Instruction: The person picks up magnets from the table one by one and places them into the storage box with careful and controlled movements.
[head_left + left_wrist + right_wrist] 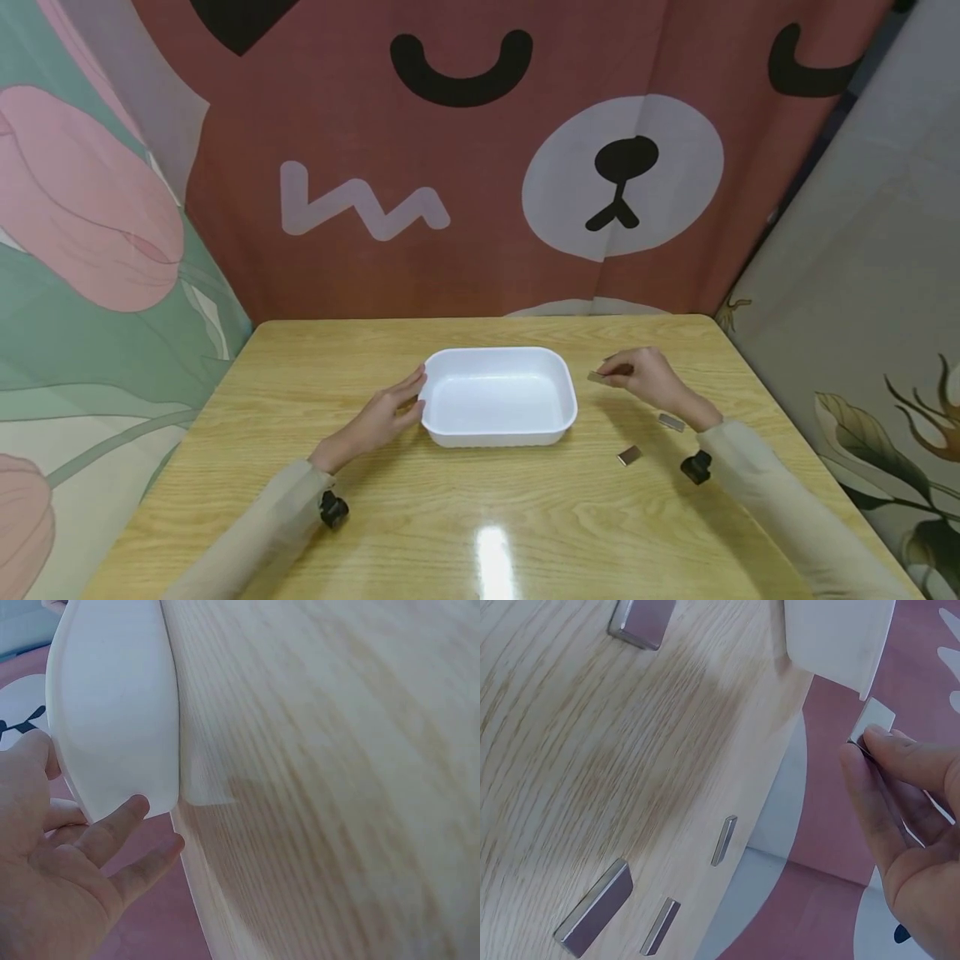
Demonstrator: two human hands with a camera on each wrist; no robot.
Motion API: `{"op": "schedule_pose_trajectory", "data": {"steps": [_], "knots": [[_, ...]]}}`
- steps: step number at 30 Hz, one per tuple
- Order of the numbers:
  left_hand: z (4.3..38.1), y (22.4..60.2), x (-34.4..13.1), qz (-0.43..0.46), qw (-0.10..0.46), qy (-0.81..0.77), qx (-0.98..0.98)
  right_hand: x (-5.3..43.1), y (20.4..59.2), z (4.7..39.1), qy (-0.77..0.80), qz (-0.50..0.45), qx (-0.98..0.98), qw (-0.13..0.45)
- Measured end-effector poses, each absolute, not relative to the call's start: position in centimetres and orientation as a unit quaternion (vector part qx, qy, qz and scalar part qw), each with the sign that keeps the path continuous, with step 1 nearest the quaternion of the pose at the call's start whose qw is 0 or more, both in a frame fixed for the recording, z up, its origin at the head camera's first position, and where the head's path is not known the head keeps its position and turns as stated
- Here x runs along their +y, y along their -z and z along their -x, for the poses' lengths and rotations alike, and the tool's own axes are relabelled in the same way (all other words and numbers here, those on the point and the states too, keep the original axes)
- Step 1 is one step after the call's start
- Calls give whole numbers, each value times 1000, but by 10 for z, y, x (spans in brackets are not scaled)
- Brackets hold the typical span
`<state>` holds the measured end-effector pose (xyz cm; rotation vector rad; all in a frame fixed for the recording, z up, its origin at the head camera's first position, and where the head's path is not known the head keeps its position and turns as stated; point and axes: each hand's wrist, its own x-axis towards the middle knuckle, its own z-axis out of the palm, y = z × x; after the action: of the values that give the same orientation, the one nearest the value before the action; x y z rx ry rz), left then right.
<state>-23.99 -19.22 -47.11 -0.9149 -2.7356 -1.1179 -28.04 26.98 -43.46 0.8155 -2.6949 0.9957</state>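
The right hand (922, 862) pinches a metal block (876, 716); four more blocks (596, 907) lie on the table (697, 742), two near its edge.

The left sleeve (251, 525) and right sleeve (787, 504) are pale beige; a small black device (333, 509) sits by each cuff (317, 477).

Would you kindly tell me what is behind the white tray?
Behind the white tray, the head view shows a strip of wooden table, then a reddish-brown cloth printed with an animal face. The tray's far outer wall, and any tabletop directly against it, are hidden.
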Motion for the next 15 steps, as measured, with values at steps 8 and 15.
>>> {"op": "schedule_pose_trajectory", "data": {"steps": [8,15], "knots": [[239,470,-192,293,20,362,-885,265,430,278,-334,-266,-901,81],[239,469,-192,290,15,367,-884,261,427,274,-345,-282,-891,84]]}}
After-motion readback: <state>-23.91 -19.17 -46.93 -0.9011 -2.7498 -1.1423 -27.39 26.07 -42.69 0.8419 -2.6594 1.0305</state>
